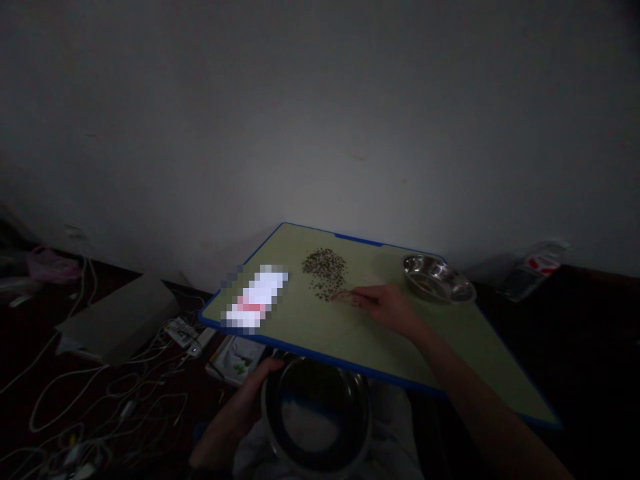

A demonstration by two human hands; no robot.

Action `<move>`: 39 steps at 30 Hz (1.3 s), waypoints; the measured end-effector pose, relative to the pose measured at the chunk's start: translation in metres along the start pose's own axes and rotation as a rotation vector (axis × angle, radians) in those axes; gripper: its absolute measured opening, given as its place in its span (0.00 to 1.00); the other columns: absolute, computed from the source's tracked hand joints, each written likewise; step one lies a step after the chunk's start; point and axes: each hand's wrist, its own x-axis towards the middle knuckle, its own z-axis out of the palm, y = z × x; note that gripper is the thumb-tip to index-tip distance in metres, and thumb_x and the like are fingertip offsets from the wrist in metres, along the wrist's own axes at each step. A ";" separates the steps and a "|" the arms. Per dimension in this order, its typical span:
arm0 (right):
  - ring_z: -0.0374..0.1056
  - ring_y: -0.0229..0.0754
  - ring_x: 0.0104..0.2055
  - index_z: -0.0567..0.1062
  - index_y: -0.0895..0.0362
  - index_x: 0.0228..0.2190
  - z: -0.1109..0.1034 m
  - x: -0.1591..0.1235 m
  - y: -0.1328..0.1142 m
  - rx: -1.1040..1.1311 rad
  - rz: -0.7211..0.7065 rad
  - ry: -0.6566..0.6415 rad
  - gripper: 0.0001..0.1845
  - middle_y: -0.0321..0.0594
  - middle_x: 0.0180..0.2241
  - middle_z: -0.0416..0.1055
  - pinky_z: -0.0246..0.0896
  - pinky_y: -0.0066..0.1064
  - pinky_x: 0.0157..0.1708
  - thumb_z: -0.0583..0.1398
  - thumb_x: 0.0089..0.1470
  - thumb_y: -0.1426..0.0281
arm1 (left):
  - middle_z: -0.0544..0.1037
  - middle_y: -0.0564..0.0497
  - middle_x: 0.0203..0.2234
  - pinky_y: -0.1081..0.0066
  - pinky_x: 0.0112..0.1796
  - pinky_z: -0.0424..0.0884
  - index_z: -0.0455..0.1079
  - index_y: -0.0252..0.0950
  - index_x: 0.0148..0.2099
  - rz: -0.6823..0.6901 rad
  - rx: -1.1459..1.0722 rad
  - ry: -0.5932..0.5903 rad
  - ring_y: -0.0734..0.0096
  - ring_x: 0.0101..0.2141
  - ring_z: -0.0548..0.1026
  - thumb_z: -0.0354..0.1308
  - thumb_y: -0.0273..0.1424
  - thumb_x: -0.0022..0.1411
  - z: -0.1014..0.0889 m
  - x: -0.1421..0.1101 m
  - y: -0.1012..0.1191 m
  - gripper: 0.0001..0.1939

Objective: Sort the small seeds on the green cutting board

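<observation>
Pale green tabletop (300,327) with blue edging, supporting a steel basin (456,285) at its far right corner. The basin's shiny interior shows a yellowish patch, reflection or contents being indistinguishable. A scattered heap of small dark and light grains (325,265) lies at the middle of the tabletop, toward the far side. The right hand (387,308) reaches over the tabletop to the heap's near right margin, fingers drawn together; a pale blur at the fingertips prevents telling whether anything is gripped. Below the tabletop's near edge, the left hand (253,390) grips the rim of a large round bowl (350,447), thumb uppermost, other fingers largely hidden. The bowl's far rim is partly covered by the tabletop; its interior is dark, with a paler area at the bottom, and any contents cannot be made out. A white tray (231,353) holding green bits is partly concealed beneath the tabletop's near left corner. A bright rectangle (257,300) on the tabletop's left side is pixelated. Right of the tabletop, a red-marked clear plastic container (540,263) fades into shadow.
</observation>
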 end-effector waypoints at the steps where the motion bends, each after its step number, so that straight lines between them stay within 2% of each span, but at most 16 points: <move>1: 0.70 0.40 0.30 0.77 0.53 0.38 0.001 0.001 0.000 0.007 -0.008 0.000 0.14 0.39 0.32 0.77 0.61 0.28 0.30 0.53 0.54 0.67 | 0.80 0.53 0.19 0.67 0.36 0.66 0.73 0.34 0.28 0.000 -0.004 0.000 0.64 0.25 0.76 0.56 0.34 0.52 -0.001 0.001 -0.001 0.09; 9: 0.71 0.40 0.30 0.76 0.51 0.40 0.002 0.001 -0.003 0.016 -0.011 -0.008 0.14 0.38 0.33 0.76 0.61 0.28 0.30 0.54 0.54 0.65 | 0.80 0.53 0.20 0.70 0.35 0.65 0.73 0.35 0.28 0.039 -0.013 0.026 0.66 0.26 0.76 0.58 0.34 0.49 0.005 -0.007 0.003 0.07; 14: 0.71 0.40 0.30 0.76 0.52 0.39 0.000 -0.002 -0.005 -0.001 -0.007 -0.028 0.15 0.38 0.33 0.77 0.61 0.28 0.30 0.53 0.55 0.65 | 0.79 0.52 0.18 0.67 0.34 0.66 0.73 0.34 0.28 -0.012 -0.012 0.024 0.65 0.24 0.76 0.57 0.35 0.50 0.002 -0.004 -0.001 0.09; 20: 0.71 0.40 0.30 0.76 0.51 0.40 0.004 -0.003 -0.010 -0.034 -0.019 -0.001 0.15 0.37 0.33 0.77 0.61 0.28 0.30 0.52 0.55 0.66 | 0.81 0.50 0.25 0.68 0.38 0.65 0.74 0.35 0.32 0.066 0.012 0.007 0.62 0.32 0.76 0.60 0.37 0.46 0.000 -0.003 0.000 0.11; 23: 0.70 0.40 0.27 0.76 0.51 0.40 0.005 -0.003 -0.012 -0.060 0.008 0.014 0.15 0.38 0.31 0.77 0.60 0.27 0.28 0.53 0.54 0.67 | 0.81 0.50 0.25 0.66 0.40 0.65 0.74 0.36 0.35 0.063 0.013 -0.016 0.59 0.35 0.76 0.60 0.38 0.46 0.001 -0.004 0.002 0.13; 27: 0.70 0.39 0.26 0.76 0.51 0.40 0.005 -0.003 -0.013 -0.055 0.027 0.015 0.15 0.37 0.30 0.77 0.59 0.26 0.26 0.52 0.54 0.67 | 0.80 0.51 0.20 0.68 0.37 0.66 0.73 0.34 0.30 0.024 0.020 0.001 0.62 0.29 0.76 0.58 0.37 0.49 -0.002 -0.001 0.000 0.11; 30: 0.70 0.38 0.26 0.76 0.51 0.41 0.006 0.000 -0.015 -0.048 0.021 0.010 0.16 0.37 0.31 0.77 0.58 0.26 0.27 0.52 0.54 0.67 | 0.80 0.52 0.20 0.70 0.35 0.66 0.73 0.34 0.28 0.037 0.016 0.014 0.66 0.26 0.76 0.57 0.35 0.50 -0.004 0.001 -0.003 0.09; 35: 0.69 0.38 0.25 0.76 0.51 0.41 0.006 0.004 -0.020 -0.075 0.020 0.013 0.16 0.37 0.29 0.77 0.57 0.26 0.25 0.52 0.54 0.67 | 0.80 0.52 0.21 0.67 0.36 0.66 0.73 0.35 0.32 0.032 0.005 0.016 0.63 0.28 0.76 0.57 0.35 0.50 0.000 -0.002 0.000 0.09; 39: 0.70 0.39 0.27 0.76 0.53 0.41 0.006 0.001 -0.020 -0.085 0.040 0.019 0.16 0.39 0.32 0.77 0.57 0.26 0.26 0.52 0.53 0.69 | 0.80 0.53 0.21 0.67 0.36 0.65 0.73 0.36 0.29 0.101 0.020 0.045 0.62 0.29 0.76 0.58 0.35 0.49 0.004 -0.007 0.004 0.08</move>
